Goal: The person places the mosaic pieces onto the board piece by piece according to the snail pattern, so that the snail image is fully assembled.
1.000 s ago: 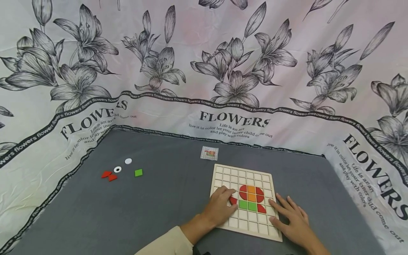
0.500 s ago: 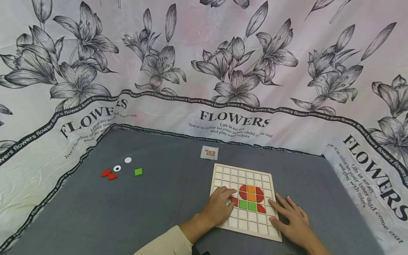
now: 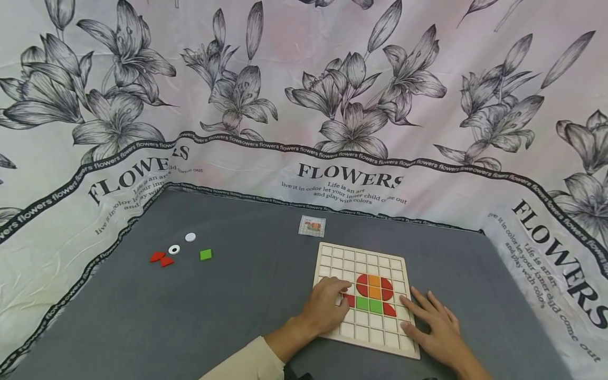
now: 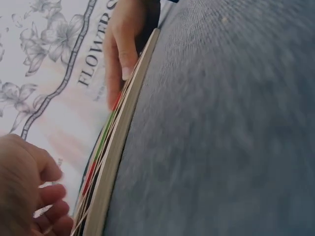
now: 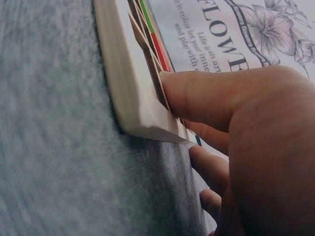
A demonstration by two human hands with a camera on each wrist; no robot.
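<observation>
A wooden grid board (image 3: 361, 333) lies on the grey cloth. Red and orange pieces (image 3: 374, 287) form a rounded shape in its middle. Below them sit two green squares (image 3: 369, 305) and a red piece (image 3: 389, 310) to their right. My left hand (image 3: 328, 303) is over the board's left part, fingers loosely bent, its thumb close beside a red piece (image 3: 350, 300) in the cell left of the green squares; the hand partly covers this piece. My right hand (image 3: 437, 330) has fingers spread along the right edge, thumb and index fingertips on the board's rim.
Far left lie two red pieces (image 3: 166, 261), a white ring with a dark centre (image 3: 174, 249), a white disc (image 3: 190, 237) and a green square (image 3: 206, 255). A small picture card (image 3: 312, 226) lies behind the board. Flower-printed cloth (image 3: 351, 182) walls the back and sides.
The red piece under my left hand has turned slightly and now lies squarely in its cell. My left thumb has shifted a little to the left of it. My right hand stays put.
</observation>
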